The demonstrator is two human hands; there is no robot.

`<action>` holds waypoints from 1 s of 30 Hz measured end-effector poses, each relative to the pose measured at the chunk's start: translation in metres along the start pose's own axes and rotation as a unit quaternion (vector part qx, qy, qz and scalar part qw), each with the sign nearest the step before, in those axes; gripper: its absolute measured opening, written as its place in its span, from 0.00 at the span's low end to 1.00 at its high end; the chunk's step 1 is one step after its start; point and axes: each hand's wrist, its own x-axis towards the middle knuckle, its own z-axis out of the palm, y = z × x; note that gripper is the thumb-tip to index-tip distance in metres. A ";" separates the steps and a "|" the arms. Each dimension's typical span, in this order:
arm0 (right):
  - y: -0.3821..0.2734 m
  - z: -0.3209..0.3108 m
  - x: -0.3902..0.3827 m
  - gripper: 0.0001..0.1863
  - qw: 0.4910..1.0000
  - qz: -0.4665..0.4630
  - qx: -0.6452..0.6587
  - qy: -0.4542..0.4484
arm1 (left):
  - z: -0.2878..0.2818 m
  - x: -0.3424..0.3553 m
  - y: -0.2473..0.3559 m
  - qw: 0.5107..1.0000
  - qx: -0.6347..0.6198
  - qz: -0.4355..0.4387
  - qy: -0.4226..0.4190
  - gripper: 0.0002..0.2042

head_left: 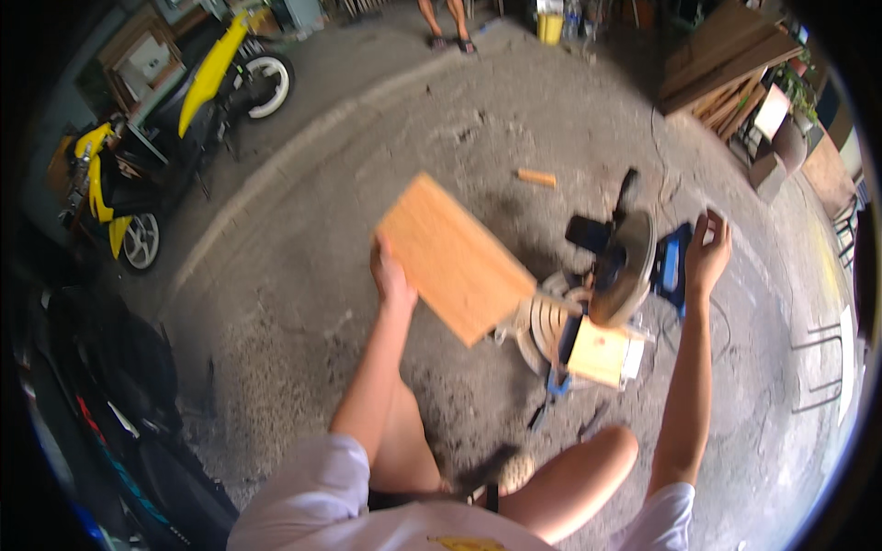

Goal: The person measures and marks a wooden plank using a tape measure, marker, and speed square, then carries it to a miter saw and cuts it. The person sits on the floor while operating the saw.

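My left hand (393, 277) grips a flat rectangular wooden board (455, 262) by its left edge, thumb on top, holding it tilted above the floor. The board's lower right corner reaches toward a miter saw (627, 266) with a round guard and blue motor housing. On the right side of the saw's base (544, 331) lies a shorter piece of wood (599, 353). My right hand (709, 253) is raised just right of the blue housing, fingers loosely curled with a gap to the thumb. I see nothing in it.
A small wood strip (537, 177) lies on the concrete floor beyond the saw. A yellow motorbike (197, 92) stands far left, and a dark one (119, 404) is near left. Wooden panels (730, 55) lean at the back right. Another person's legs (448, 23) and a yellow bucket (549, 28) are far back.
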 end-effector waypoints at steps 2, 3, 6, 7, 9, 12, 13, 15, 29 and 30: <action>-0.070 -0.016 -0.028 0.14 0.976 0.087 0.183 -0.083 | -0.014 0.013 -0.002 0.989 -0.037 -0.123 0.070 0.23; -0.094 -0.022 -0.046 0.15 0.959 0.078 0.255 -0.099 | -0.023 0.007 -0.013 0.985 -0.063 -0.144 0.064 0.22; -0.156 -0.037 -0.101 0.22 0.856 0.212 0.384 -0.274 | -0.024 0.004 -0.034 0.965 -0.161 -0.206 0.005 0.20; -0.167 -0.036 -0.114 0.24 0.825 0.208 0.412 -0.326 | -0.027 0.004 -0.046 0.948 -0.200 -0.244 -0.030 0.20; -0.177 -0.027 -0.144 0.27 0.761 0.203 0.436 -0.434 | -0.034 0.003 -0.064 0.898 -0.296 -0.315 -0.081 0.19; -0.189 -0.026 -0.172 0.25 0.652 0.186 0.554 -0.483 | -0.028 -0.008 -0.074 0.881 -0.300 -0.355 -0.089 0.19; -0.190 -0.029 -0.174 0.25 0.652 0.183 0.562 -0.474 | -0.019 -0.015 -0.078 0.886 -0.292 -0.354 -0.074 0.19; -0.194 -0.035 -0.175 0.25 0.646 0.177 0.586 -0.456 | -0.008 -0.029 -0.084 0.899 -0.268 -0.345 -0.041 0.20; -0.196 -0.053 -0.172 0.16 0.719 0.194 0.512 -0.428 | 0.016 -0.059 -0.103 0.813 -0.255 -0.505 -0.140 0.23; -0.198 -0.055 -0.169 0.15 0.717 0.195 0.511 -0.432 | 0.017 -0.060 -0.105 0.806 -0.256 -0.514 -0.145 0.24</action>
